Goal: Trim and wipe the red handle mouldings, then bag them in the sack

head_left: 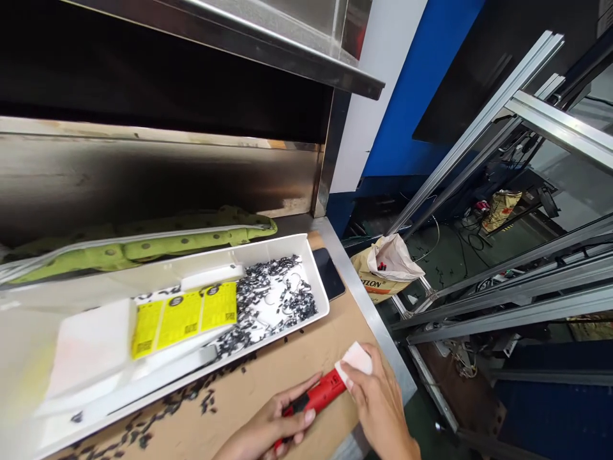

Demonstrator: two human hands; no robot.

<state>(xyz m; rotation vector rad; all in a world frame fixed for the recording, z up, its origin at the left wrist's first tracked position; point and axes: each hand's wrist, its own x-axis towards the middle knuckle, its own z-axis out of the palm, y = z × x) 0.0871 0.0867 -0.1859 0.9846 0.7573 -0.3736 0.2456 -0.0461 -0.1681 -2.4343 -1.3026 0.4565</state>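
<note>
My left hand (268,425) is closed round a red tool with black parts (313,396), held low over the brown cardboard-covered bench (287,364). My right hand (378,399) pinches a small white block (357,358) against the tool's far end. Just beyond them lies a long white tray (316,265) holding several small black parts (272,300), a strip of yellow labels (184,316) and white plastic pieces (90,348). Loose black parts (191,399) are scattered on the cardboard in front of the tray.
A dark phone (329,271) lies beside the tray's right end. A green dotted cloth in a clear bag (158,243) sits behind the tray under a steel shelf (268,38). Right of the bench edge, on the floor, stand an open paper sack (385,268) and aluminium frames (502,287).
</note>
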